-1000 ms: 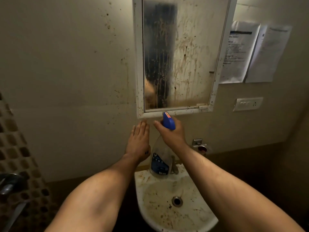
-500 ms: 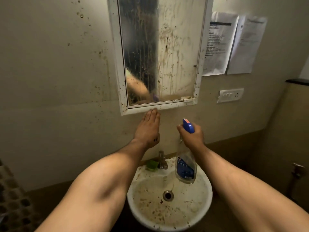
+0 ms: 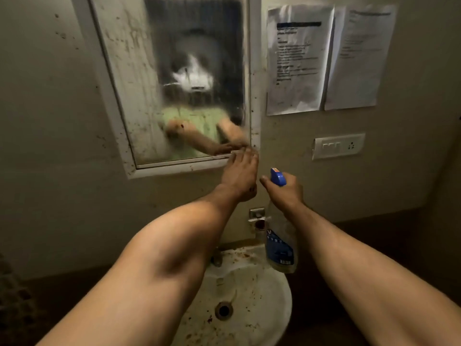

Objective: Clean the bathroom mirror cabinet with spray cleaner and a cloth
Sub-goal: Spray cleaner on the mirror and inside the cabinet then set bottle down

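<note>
Left hand (image 3: 240, 174) moved to mirror cabinet (image 3: 255, 71) lower-right corner, fingers straight; right hand (image 3: 284, 192) grips spray bottle (image 3: 280, 242).

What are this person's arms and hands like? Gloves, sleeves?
No gloves: the left hand and right hand are bare, with no rings or watch visible. Both forearms are bare to the picture's edge, no sleeves. The left hand bears a small dark mark near the wrist.

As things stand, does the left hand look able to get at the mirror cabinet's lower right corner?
Likely yes: the left hand has its fingertips at that corner of the mirror cabinet, with nothing in between.
</note>
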